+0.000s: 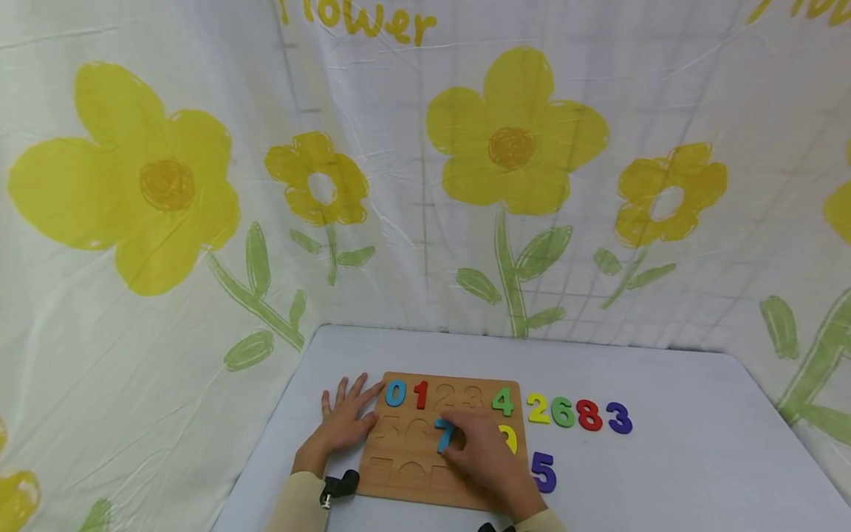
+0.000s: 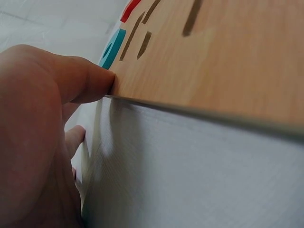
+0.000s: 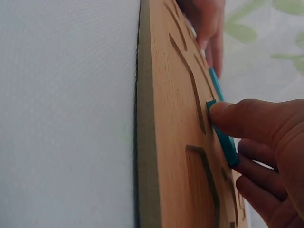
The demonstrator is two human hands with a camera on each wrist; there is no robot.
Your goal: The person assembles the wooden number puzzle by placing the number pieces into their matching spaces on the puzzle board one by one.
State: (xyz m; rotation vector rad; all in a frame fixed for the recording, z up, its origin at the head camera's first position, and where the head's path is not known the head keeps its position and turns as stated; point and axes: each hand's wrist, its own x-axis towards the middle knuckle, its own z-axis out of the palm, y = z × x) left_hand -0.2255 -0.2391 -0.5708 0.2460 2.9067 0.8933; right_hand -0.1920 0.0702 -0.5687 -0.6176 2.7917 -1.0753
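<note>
The right hand [image 1: 484, 449] pinches the blue seven [image 1: 445, 440], best pressed level while the spread, empty left hand [image 1: 346, 424] steadies the board [image 1: 399, 449] along its left edge.

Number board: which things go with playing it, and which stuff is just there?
Part of it:
- board
- left hand, touching its edge
- right hand, pinching 7
- on it: 0, 1, 4, a half-hidden yellow number
- beside it: 2, 6, 8, 3, 5

Just there, I think:
- table
- flowery sheet
- black wrist gear
</note>
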